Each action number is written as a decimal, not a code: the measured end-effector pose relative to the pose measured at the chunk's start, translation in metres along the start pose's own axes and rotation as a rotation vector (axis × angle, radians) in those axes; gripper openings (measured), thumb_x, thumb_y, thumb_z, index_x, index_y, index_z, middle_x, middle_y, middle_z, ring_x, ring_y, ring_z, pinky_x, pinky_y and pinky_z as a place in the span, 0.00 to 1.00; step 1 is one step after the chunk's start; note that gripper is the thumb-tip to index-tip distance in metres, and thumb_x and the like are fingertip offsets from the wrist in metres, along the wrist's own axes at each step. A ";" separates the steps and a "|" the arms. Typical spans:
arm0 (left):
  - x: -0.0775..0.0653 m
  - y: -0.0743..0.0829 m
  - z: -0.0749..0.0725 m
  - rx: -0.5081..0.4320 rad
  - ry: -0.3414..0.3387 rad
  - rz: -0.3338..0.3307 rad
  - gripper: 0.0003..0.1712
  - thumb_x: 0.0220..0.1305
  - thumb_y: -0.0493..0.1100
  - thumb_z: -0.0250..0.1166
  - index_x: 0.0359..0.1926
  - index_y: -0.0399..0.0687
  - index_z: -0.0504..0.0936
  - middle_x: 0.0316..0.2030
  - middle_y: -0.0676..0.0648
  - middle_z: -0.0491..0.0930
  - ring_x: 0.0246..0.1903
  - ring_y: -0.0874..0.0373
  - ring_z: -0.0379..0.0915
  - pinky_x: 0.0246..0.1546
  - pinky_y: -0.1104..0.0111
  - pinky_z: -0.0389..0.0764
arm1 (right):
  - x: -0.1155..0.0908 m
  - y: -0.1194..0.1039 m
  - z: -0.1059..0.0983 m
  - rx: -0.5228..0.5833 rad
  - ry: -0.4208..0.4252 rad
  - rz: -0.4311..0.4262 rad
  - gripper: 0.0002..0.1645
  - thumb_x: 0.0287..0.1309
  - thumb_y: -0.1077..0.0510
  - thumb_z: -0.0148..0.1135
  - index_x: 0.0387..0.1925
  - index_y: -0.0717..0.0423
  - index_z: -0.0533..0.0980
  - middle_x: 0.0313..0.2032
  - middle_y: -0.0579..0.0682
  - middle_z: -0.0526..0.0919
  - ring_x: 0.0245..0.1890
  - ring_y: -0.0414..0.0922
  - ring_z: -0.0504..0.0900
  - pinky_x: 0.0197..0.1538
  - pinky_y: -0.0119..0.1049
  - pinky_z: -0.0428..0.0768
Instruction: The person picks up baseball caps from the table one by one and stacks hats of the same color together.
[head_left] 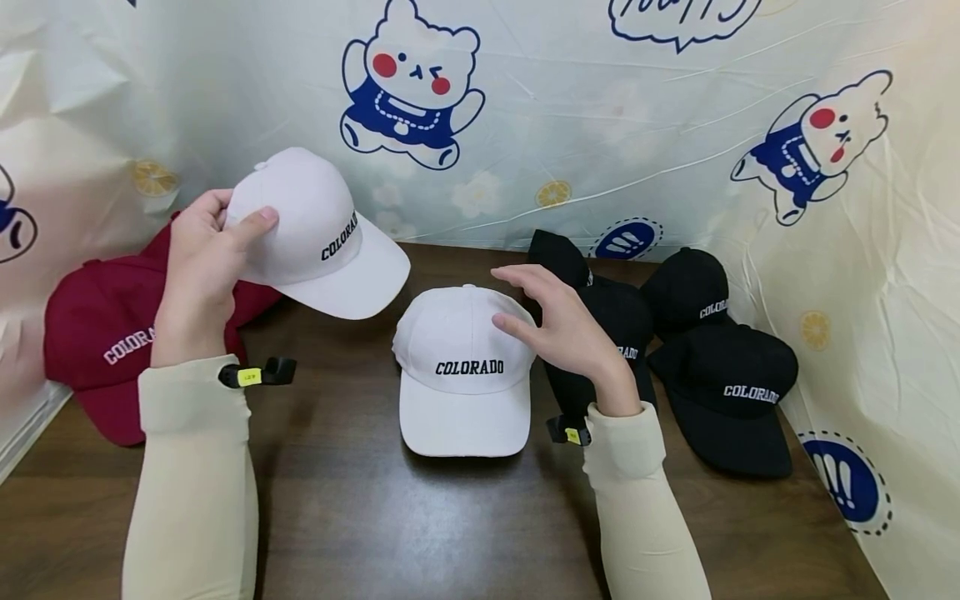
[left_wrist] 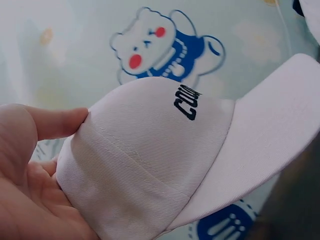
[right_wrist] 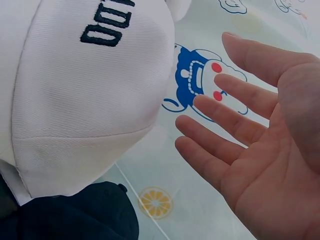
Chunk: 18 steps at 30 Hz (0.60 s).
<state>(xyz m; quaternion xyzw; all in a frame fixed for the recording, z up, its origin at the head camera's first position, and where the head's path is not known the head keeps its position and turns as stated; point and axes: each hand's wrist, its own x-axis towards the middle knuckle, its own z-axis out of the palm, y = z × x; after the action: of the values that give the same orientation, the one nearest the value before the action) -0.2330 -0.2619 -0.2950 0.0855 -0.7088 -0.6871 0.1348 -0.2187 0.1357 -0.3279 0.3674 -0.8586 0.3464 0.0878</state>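
Note:
My left hand (head_left: 201, 267) grips a white cap (head_left: 300, 217) by the back of its crown, thumb on the outside. That cap is held up off the table, its brim pointing right and down in the head view; dark COLORADO lettering runs across its front. A second white cap (head_left: 467, 367) sits on the table, brim toward me. Beside its crown, on the right, is my right hand (head_left: 558, 329) with fingers spread and nothing held. In the right wrist view the open palm (right_wrist: 270, 180) faces the standing white cap (right_wrist: 90, 85), with a gap between them.
Dark red caps (head_left: 97, 308) lie at the left, partly behind my left arm. Several black caps (head_left: 727, 375) are grouped at the right, some hidden by my right hand. A patterned sheet (head_left: 525, 192) hangs behind the brown table (head_left: 345, 500).

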 end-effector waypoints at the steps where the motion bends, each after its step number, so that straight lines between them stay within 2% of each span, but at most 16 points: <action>1: -0.002 0.003 0.000 -0.033 0.001 0.012 0.30 0.53 0.52 0.73 0.55 0.50 0.74 0.53 0.49 0.74 0.55 0.58 0.61 0.63 0.56 0.58 | 0.000 0.000 0.000 -0.002 0.003 0.000 0.32 0.61 0.51 0.64 0.65 0.49 0.66 0.62 0.44 0.67 0.62 0.37 0.63 0.59 0.41 0.70; 5: -0.011 0.012 0.000 -0.171 -0.017 0.068 0.28 0.51 0.45 0.74 0.52 0.44 0.76 0.47 0.48 0.78 0.51 0.58 0.66 0.53 0.68 0.67 | 0.001 0.000 -0.001 -0.004 0.017 -0.011 0.31 0.61 0.51 0.64 0.65 0.48 0.66 0.62 0.44 0.68 0.61 0.37 0.63 0.59 0.40 0.70; 9: -0.018 0.020 0.002 -0.244 -0.068 0.119 0.24 0.53 0.40 0.73 0.51 0.41 0.76 0.44 0.47 0.80 0.47 0.56 0.70 0.41 0.73 0.72 | 0.001 0.000 -0.001 -0.006 0.038 -0.016 0.31 0.61 0.53 0.64 0.64 0.50 0.67 0.62 0.44 0.69 0.61 0.37 0.64 0.58 0.39 0.71; 13: -0.024 0.026 0.006 -0.300 -0.130 0.163 0.21 0.55 0.36 0.70 0.49 0.37 0.76 0.41 0.45 0.80 0.44 0.55 0.72 0.39 0.72 0.75 | 0.001 0.001 -0.002 -0.009 0.065 -0.012 0.30 0.62 0.53 0.63 0.64 0.50 0.67 0.61 0.45 0.69 0.60 0.37 0.65 0.58 0.40 0.71; 18: -0.030 0.030 0.015 -0.329 -0.219 0.199 0.19 0.58 0.34 0.68 0.50 0.35 0.75 0.41 0.43 0.79 0.46 0.53 0.72 0.41 0.71 0.77 | 0.000 0.002 -0.004 0.028 0.089 -0.007 0.30 0.62 0.52 0.63 0.64 0.49 0.67 0.60 0.46 0.70 0.59 0.40 0.68 0.58 0.44 0.71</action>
<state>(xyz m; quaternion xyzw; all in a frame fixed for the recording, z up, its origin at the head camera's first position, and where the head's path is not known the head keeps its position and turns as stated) -0.2071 -0.2367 -0.2678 -0.0834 -0.6026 -0.7819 0.1363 -0.2199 0.1393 -0.3260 0.3557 -0.8478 0.3739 0.1219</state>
